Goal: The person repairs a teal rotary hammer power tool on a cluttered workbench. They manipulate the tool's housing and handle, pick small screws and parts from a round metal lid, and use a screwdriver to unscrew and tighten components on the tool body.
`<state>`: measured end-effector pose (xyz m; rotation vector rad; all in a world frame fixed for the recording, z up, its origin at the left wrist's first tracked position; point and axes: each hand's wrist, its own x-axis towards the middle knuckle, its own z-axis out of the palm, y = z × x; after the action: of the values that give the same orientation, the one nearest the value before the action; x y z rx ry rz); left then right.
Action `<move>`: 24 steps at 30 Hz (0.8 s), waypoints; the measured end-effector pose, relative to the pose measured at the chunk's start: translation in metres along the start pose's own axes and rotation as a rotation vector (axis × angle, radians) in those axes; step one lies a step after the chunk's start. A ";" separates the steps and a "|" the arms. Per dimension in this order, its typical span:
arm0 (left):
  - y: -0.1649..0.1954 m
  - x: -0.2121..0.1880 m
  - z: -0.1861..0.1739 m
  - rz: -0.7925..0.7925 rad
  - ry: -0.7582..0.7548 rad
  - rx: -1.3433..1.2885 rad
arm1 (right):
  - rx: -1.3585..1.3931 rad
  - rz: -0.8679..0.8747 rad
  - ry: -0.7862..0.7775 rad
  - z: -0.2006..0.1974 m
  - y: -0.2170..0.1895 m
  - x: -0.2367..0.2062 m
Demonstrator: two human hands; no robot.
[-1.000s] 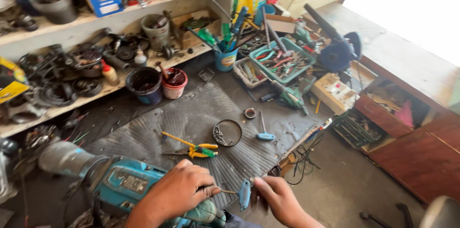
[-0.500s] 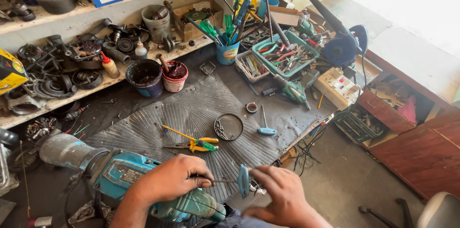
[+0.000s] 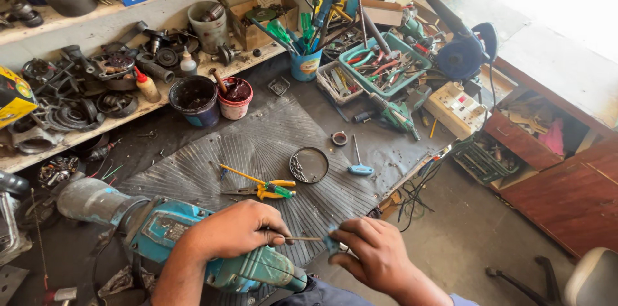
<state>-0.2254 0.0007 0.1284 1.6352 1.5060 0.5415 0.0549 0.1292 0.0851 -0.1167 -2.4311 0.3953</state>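
Screwdriver point(image 3: 309, 238) first: I see its thin shaft running level between the two hands, low in the head view, its tip at the body of the teal power tool point(image 3: 193, 241). My right hand point(image 3: 376, 258) is closed around the blue handle end, fingers curled tight, which suits turning or pressing the shaft along its length. My left hand point(image 3: 235, 232) lies clamped over the top of the power tool, thumb and forefinger pinched near the shaft, so I read it as both pinning the tool down and steering the tip. The tool lies on its side across the near edge of the bench, its grey nose pointing left, probably so the housing faces up within reach.

Just beyond the hands, on the ribbed grey mat point(image 3: 257, 151), lie yellow-handled pliers point(image 3: 267, 189) and a round black dish point(image 3: 309, 164) holding small parts, near enough to reach. A blue-handled key point(image 3: 358, 163) sits beside the dish. Farther back stand a dark bucket point(image 3: 193, 97), a red-rimmed pot point(image 3: 235, 97) and a blue cup point(image 3: 306, 61) of upright tools, well apart from the work.
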 end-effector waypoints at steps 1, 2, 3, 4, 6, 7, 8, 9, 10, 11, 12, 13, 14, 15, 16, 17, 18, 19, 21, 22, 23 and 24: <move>0.000 0.000 -0.001 -0.019 -0.020 0.014 | 0.090 0.123 -0.030 0.009 -0.001 -0.003; 0.000 -0.001 -0.002 0.004 -0.020 0.003 | 0.182 0.244 -0.063 0.017 -0.002 -0.006; 0.000 -0.001 -0.002 0.027 -0.015 -0.010 | 0.295 0.411 -0.085 0.024 -0.001 -0.008; 0.000 -0.002 -0.003 0.051 -0.010 -0.021 | 0.406 0.578 -0.107 0.029 0.000 -0.008; 0.000 -0.002 -0.004 0.026 -0.021 -0.041 | 0.623 0.933 -0.149 0.032 -0.002 -0.008; 0.001 -0.002 -0.005 0.015 -0.028 -0.051 | 0.730 1.113 -0.168 0.029 -0.003 -0.008; 0.001 -0.002 -0.005 0.014 -0.031 -0.063 | 0.836 1.285 -0.186 0.027 -0.003 -0.006; 0.002 -0.002 -0.005 0.012 -0.032 -0.073 | 0.609 0.902 -0.077 0.021 -0.005 -0.007; 0.003 -0.002 -0.005 0.011 -0.033 -0.083 | 0.382 0.515 0.023 0.010 -0.007 -0.011; 0.003 -0.002 -0.004 0.016 -0.020 -0.058 | 0.154 0.127 0.114 0.005 -0.008 -0.013; 0.004 -0.002 -0.005 0.021 -0.011 -0.036 | 0.099 0.086 0.101 0.007 -0.009 -0.013; 0.004 -0.002 -0.005 0.024 -0.006 -0.016 | 0.074 0.065 0.077 0.009 -0.010 -0.015; 0.005 -0.002 -0.005 0.027 -0.023 -0.033 | 0.114 0.150 0.022 0.017 -0.012 -0.018; 0.005 -0.001 -0.005 0.032 -0.040 -0.046 | 0.266 0.381 -0.053 0.026 -0.015 -0.021; 0.005 -0.001 -0.006 0.038 -0.053 -0.055 | 0.475 0.626 -0.095 0.035 -0.017 -0.024; 0.004 -0.001 -0.007 0.020 -0.059 -0.040 | 0.702 0.838 -0.115 0.039 -0.016 -0.028; 0.004 0.000 -0.007 -0.001 -0.064 -0.026 | 0.817 0.935 -0.127 0.039 -0.014 -0.032; 0.003 0.000 -0.007 -0.023 -0.072 -0.012 | 0.880 0.981 -0.143 0.037 -0.010 -0.035; 0.002 0.001 -0.008 -0.018 -0.078 -0.021 | 0.592 0.733 -0.114 0.024 -0.002 -0.038; 0.001 0.002 -0.008 -0.014 -0.083 -0.027 | 0.430 0.536 -0.083 0.017 0.002 -0.038; 0.000 0.002 -0.007 0.011 -0.078 -0.012 | 0.282 0.314 -0.051 0.011 0.003 -0.037; -0.001 0.003 -0.007 0.034 -0.073 0.000 | 0.164 0.136 -0.020 0.009 0.003 -0.036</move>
<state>-0.2310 0.0051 0.1314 1.6661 1.4269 0.4951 0.0768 0.1228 0.0561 -0.2082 -2.4063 0.6572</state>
